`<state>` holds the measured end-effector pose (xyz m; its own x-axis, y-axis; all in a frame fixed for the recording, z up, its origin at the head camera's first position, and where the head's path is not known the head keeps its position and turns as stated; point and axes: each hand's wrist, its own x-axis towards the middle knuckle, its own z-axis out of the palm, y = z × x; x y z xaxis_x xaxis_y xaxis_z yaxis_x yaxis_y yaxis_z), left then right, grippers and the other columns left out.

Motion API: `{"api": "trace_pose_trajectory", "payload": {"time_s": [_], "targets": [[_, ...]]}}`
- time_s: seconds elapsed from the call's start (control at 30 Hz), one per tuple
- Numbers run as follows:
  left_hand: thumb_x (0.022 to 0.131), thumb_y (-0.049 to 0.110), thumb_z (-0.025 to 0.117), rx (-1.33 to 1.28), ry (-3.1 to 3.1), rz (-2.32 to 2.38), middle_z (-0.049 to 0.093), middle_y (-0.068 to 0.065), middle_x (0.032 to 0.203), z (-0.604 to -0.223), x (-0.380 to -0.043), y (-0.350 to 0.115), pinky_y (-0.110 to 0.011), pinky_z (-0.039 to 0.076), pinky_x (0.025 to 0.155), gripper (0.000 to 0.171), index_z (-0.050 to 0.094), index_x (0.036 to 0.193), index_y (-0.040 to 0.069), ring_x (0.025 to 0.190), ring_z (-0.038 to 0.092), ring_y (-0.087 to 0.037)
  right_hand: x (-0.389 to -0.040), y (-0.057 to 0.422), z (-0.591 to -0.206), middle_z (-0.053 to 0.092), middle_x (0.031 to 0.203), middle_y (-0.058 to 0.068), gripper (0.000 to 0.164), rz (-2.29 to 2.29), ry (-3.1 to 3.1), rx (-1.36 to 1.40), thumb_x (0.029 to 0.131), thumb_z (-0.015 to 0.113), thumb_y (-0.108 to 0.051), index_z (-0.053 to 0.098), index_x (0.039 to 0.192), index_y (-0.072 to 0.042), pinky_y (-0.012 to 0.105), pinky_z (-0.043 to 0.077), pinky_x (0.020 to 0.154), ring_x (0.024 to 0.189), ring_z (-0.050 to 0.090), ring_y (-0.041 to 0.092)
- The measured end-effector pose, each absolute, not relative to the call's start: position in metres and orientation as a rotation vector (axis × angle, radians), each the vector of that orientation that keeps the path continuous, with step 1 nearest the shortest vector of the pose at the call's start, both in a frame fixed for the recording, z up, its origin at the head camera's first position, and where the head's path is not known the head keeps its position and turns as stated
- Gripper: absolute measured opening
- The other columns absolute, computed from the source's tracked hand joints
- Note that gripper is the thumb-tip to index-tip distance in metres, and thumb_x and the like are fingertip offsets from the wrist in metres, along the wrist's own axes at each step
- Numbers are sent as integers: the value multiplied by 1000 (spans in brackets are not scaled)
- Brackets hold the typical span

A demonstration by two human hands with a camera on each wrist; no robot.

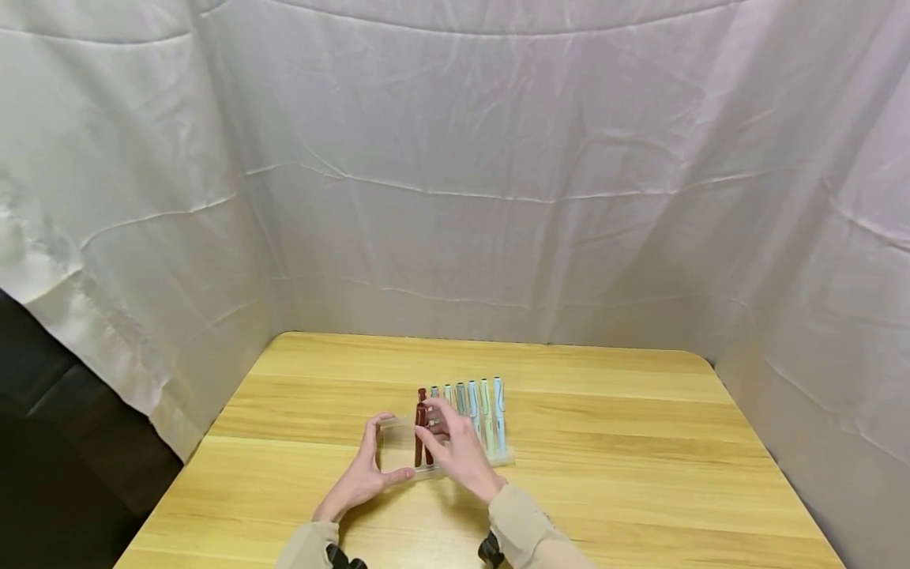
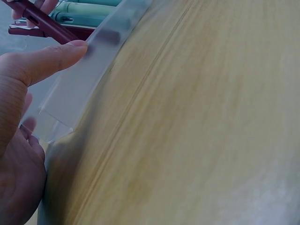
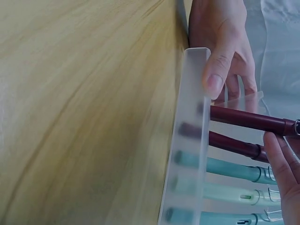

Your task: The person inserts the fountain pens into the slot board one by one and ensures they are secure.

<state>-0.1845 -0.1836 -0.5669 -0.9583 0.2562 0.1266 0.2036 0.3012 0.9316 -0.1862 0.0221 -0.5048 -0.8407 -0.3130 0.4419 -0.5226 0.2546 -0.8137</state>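
A translucent pen tray [image 3: 193, 77] lies on the table with a row of pens in it. My left hand [image 1: 361, 476] grips its left end, the thumb on the near wall and the fingers around the far side. My right hand [image 1: 460, 452] pinches a dark red pen [image 3: 246, 118] near its clip; the lower end stands behind the tray's near wall. Right beside it is a second dark red pen [image 3: 230, 144]. Teal [image 3: 229, 168], pale green [image 1: 486, 411] and light blue pens [image 1: 500, 419] lie further right, partly hidden by my right hand.
The wooden table [image 1: 640, 458] extends around the tray on all sides. Pale cloth [image 1: 455, 237] hangs behind the table and along both sides. Dark material [image 1: 64, 442] shows beyond the left edge.
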Motion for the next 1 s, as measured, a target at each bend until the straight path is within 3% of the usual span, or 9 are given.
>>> {"api": "trace_pose_trajectory", "payload": {"time_s": [0.33,0.53,0.67,0.77,0.87,0.93,1.0], "targets": [[75,19,88,417,2465,1781,23,-19,160,-566,-184,-184,-70,1,123,99,23,149,11,156,4,-47,-185,18,-507,76,101,13,44,1391,-2385,841,95,66,-9,52,136,-4,21,62,78,84,74,19],[75,19,88,444,2476,1779,24,-20,160,-566,-184,-184,-72,2,122,99,23,149,9,155,5,-47,-184,15,-507,76,95,11,48,1273,-2386,837,95,67,-10,49,139,-3,17,60,71,75,73,14],[75,19,88,443,2470,1789,26,-19,159,-566,-184,-184,-70,2,123,98,24,148,10,155,7,-47,-184,14,-507,75,90,11,46,1222,-2394,834,96,66,-11,50,139,-7,13,54,59,52,52,-3],[75,20,88,434,2460,1797,26,-18,159,-566,-184,-184,-69,1,124,97,24,148,12,156,6,-45,-184,15,-506,76,97,15,43,1203,-2397,839,96,65,-11,52,137,-8,14,55,61,45,34,-10],[76,20,88,431,2454,1799,25,-18,159,-566,-184,-184,-70,1,123,97,24,148,12,156,5,-45,-184,15,-506,75,111,18,41,1205,-2389,855,97,64,-11,54,136,-8,18,60,67,49,46,-7],[76,20,88,429,2453,1793,24,-18,160,-566,-184,-184,-71,0,123,97,23,149,12,156,4,-46,-185,15,-505,74,115,17,40,1192,-2386,864,97,64,-11,55,135,-9,24,63,75,61,63,3],[76,21,88,425,2454,1784,23,-19,160,-566,-184,-184,-71,1,122,98,23,149,12,156,3,-47,-185,14,-504,74,117,16,39,1177,-2394,867,97,64,-11,56,135,-9,23,62,72,68,70,12]]}}
